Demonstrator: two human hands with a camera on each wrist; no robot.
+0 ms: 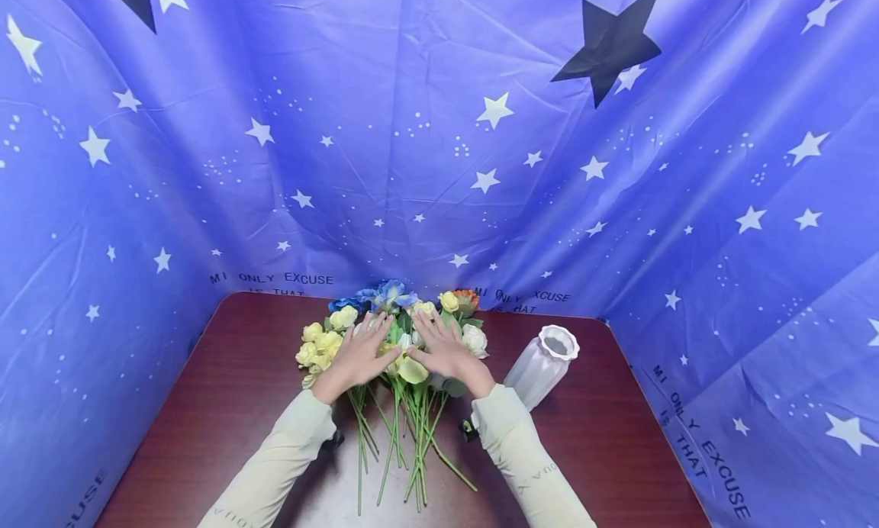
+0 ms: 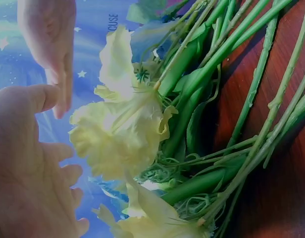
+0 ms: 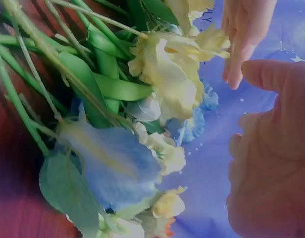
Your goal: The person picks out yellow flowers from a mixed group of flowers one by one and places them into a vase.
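Note:
Artificial flowers with long green stems [image 1: 419, 467] lie in a loose pile on the table, blooms toward the far edge. Yellow flowers [image 1: 319, 345] are at the left, blue flowers [image 1: 387, 293] at the back, and an orange flower [image 1: 468, 301] at the back right. My left hand [image 1: 360, 352] is spread, palm down, over the left part of the blooms. Over the right part my right hand [image 1: 442, 352] spreads the same way, thumbs almost meeting. In the left wrist view a yellow bloom [image 2: 123, 134] is beside the fingers; whether either palm touches the flowers I cannot tell.
A white fluted vase [image 1: 542, 368] with a scalloped rim stands right of the flowers, near the right forearm. The dark red wooden table [image 1: 226, 375] has a blue star-printed curtain [image 1: 412, 169] around its back and sides.

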